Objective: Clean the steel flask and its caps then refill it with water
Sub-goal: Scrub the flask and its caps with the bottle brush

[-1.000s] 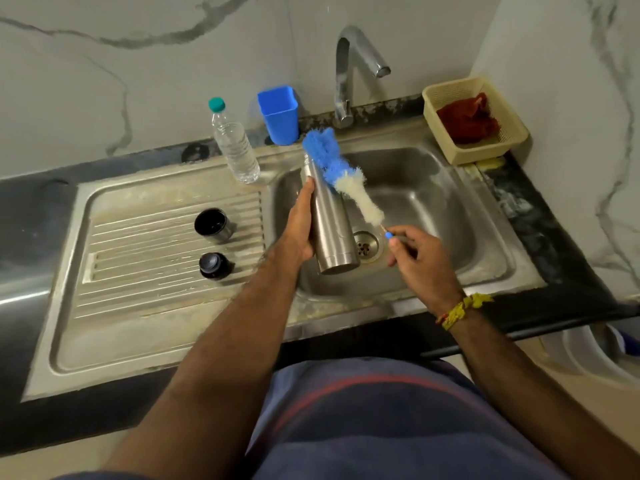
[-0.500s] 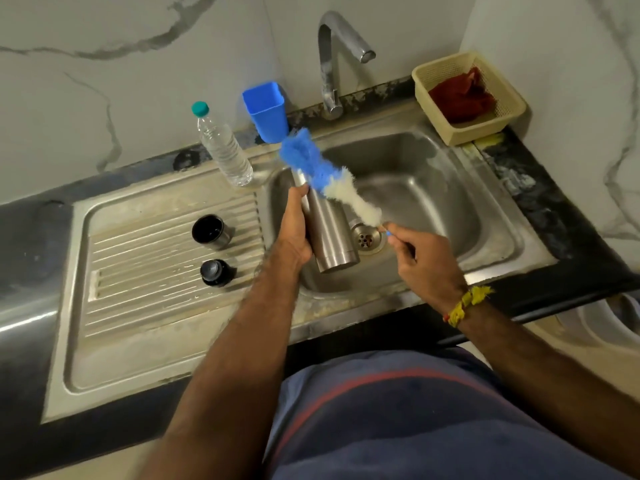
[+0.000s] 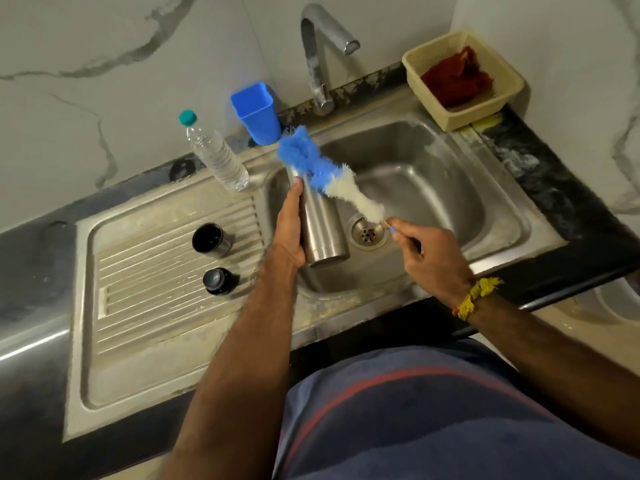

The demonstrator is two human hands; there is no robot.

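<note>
The left hand (image 3: 291, 226) wraps its fingers round the steel flask (image 3: 320, 221) over the sink (image 3: 485, 216). The right hand (image 3: 427, 256) pinches the brush (image 3: 325, 173) handle. Scrubbing looks about to start: next the fluffy tip must go into the flask's mouth

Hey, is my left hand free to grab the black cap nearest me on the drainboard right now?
Probably not yet. The left hand grips the steel flask over the sink. The black cap sits uncovered just left of that forearm, so it looks reachable once the flask is set down.
</note>
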